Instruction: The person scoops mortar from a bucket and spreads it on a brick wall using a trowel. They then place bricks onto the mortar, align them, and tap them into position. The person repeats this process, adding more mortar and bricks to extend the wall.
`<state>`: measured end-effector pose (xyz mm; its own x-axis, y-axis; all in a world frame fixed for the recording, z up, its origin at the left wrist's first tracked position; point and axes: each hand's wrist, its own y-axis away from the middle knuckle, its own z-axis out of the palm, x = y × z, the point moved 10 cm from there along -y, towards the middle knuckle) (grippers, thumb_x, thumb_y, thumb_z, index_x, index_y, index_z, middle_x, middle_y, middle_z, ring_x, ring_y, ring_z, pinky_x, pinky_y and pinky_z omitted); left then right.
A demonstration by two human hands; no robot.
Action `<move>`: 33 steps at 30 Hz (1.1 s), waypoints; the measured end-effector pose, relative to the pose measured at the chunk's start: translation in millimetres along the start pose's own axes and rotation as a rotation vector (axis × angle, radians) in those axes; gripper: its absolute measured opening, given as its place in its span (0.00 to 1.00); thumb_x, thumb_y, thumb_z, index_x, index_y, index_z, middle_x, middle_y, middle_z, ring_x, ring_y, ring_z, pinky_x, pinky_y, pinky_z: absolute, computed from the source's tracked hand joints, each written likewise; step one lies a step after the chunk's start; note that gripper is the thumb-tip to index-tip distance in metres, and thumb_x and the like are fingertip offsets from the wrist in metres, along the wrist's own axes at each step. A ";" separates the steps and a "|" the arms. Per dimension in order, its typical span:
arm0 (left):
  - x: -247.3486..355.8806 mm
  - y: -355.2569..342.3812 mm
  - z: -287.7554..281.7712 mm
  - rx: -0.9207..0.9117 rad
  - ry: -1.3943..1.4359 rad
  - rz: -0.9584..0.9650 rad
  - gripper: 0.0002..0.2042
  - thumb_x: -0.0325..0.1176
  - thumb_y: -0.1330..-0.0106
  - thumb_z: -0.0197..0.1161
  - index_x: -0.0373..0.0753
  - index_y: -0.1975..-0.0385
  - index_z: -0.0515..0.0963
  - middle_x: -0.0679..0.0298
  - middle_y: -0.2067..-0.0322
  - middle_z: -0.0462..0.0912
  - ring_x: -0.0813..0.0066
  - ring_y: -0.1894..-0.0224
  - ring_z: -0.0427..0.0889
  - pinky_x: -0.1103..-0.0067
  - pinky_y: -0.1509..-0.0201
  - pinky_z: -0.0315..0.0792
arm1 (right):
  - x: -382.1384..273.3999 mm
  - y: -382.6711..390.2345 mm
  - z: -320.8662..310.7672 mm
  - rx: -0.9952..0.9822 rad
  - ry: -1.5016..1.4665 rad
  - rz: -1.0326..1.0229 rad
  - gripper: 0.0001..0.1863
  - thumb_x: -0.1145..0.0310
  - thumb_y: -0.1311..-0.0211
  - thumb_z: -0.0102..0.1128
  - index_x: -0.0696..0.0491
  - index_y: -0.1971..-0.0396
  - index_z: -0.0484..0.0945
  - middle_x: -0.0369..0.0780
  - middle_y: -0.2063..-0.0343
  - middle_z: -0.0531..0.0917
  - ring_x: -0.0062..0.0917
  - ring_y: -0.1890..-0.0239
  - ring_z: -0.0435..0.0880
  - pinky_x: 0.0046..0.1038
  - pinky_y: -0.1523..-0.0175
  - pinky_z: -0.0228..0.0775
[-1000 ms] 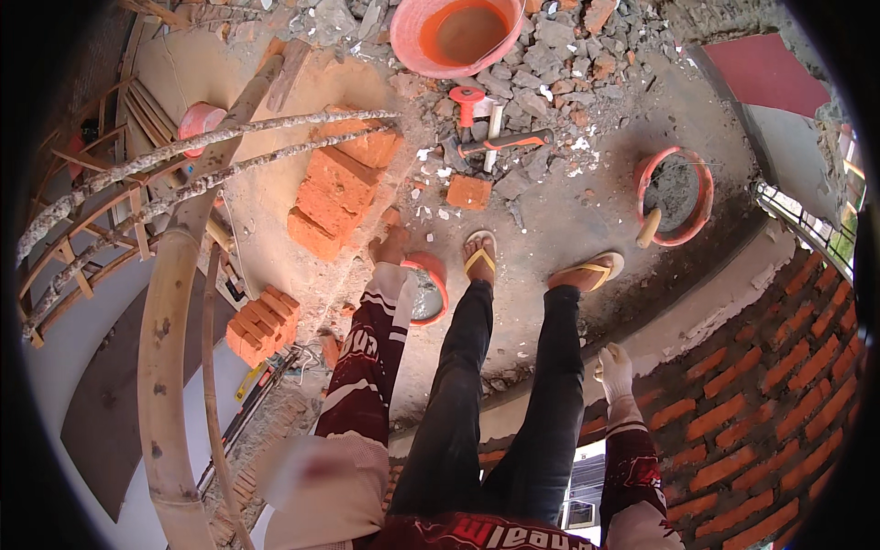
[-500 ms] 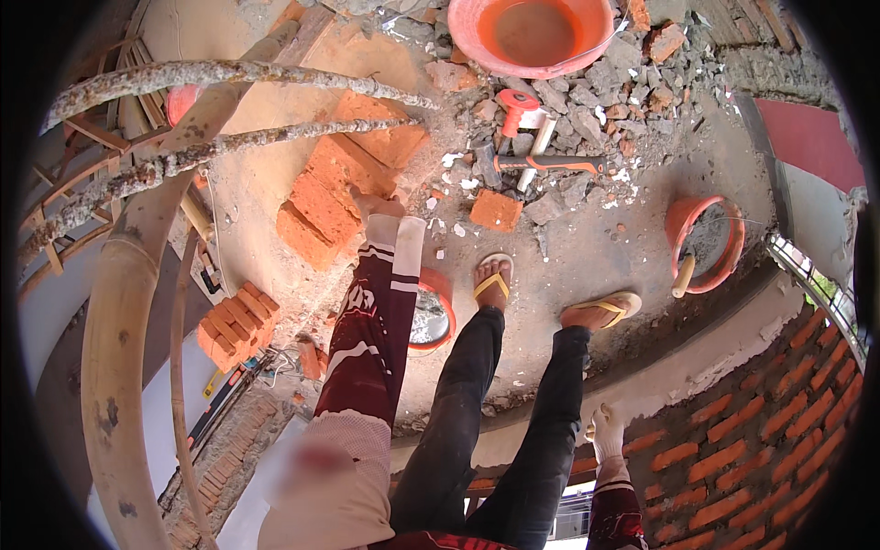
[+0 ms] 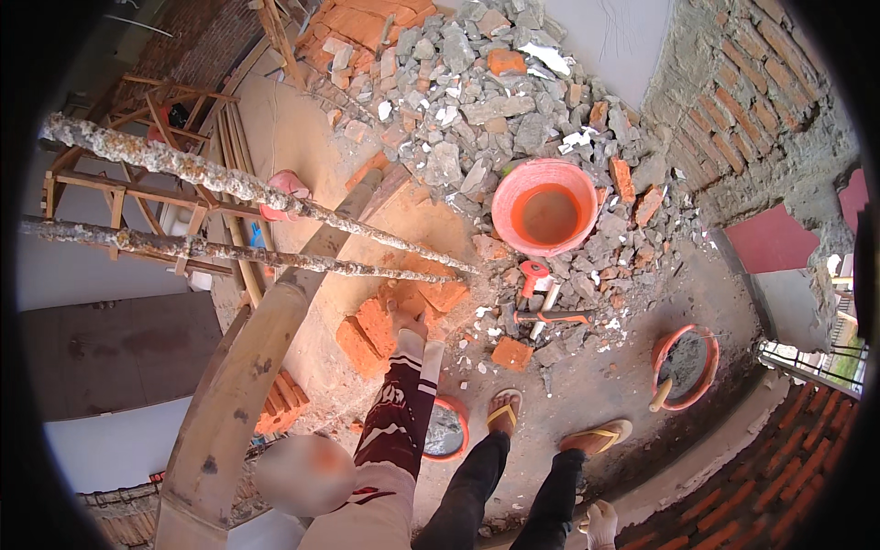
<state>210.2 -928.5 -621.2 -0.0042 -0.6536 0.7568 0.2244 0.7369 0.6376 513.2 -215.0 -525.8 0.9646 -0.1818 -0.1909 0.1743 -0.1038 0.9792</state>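
My left hand [image 3: 410, 319], in a maroon and white sleeve, reaches down to a group of orange bricks [image 3: 368, 332] on the dusty floor. Its fingers are bent over the edge of one brick; part of them is hidden against it. Low in the view, beside my leg, hangs my right hand [image 3: 600, 525] in a pale cuff, its fingers loosely bent and nothing visible in them. Right of the bricks lie a hammer [image 3: 561, 317] with a black and orange handle, a red-headed tool [image 3: 533, 273] and a single brick piece [image 3: 511, 354].
Grey rubble [image 3: 495, 110] is heaped ahead, with a pink basin [image 3: 506, 227] of murky water against it. Mortar buckets stand near my feet [image 3: 466, 423] and at right [image 3: 662, 352]. A bamboo pole [image 3: 234, 385] and rough rods [image 3: 229, 183] cross the left side. A brick wall [image 3: 770, 486] rises at lower right.
My view has tilted up, so the floor things sit lower and more rubble shows. My left hand stays at the bricks; my right hand still hangs low.
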 end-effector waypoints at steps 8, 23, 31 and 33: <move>-56.0 194.4 -16.6 -0.208 -0.418 -0.023 0.32 0.57 0.29 0.59 0.48 0.30 0.66 0.64 0.35 0.73 0.63 0.36 0.74 0.60 0.36 0.73 | -93.0 57.5 89.9 -0.127 0.005 -0.174 0.24 0.68 0.29 0.60 0.63 0.38 0.71 0.41 0.65 0.83 0.21 0.75 0.81 0.25 0.71 0.77; -78.0 862.6 51.1 -0.980 -0.662 -1.136 0.31 0.49 0.28 0.59 0.43 0.29 0.65 0.62 0.34 0.75 0.61 0.34 0.74 0.55 0.30 0.70 | -227.2 319.7 -56.0 -0.468 -1.592 -0.403 0.41 0.42 0.37 0.67 0.53 0.32 0.69 0.45 0.41 0.80 0.37 0.42 0.80 0.42 0.34 0.70; -50.4 939.0 85.6 -1.765 -0.979 -1.475 0.38 0.62 0.28 0.58 0.40 0.27 0.61 0.46 0.37 0.76 0.42 0.34 0.76 0.46 0.36 0.74 | -277.5 511.4 -204.1 -0.416 -1.394 -0.881 0.40 0.49 0.36 0.67 0.55 0.30 0.66 0.46 0.42 0.81 0.32 0.46 0.85 0.37 0.40 0.78; -75.7 870.2 118.8 -1.752 -1.336 -0.964 0.32 0.56 0.27 0.61 0.41 0.32 0.65 0.49 0.42 0.80 0.50 0.41 0.82 0.54 0.42 0.80 | -255.1 582.5 -259.9 -0.006 -1.372 -1.011 0.38 0.54 0.37 0.70 0.59 0.33 0.69 0.47 0.44 0.83 0.33 0.48 0.87 0.36 0.43 0.82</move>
<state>290.0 -217.2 -106.6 -0.7621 0.3528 0.5430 0.0498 -0.8041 0.5924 420.1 25.1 111.0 -0.3884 -0.6974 -0.6023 0.5684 -0.6958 0.4391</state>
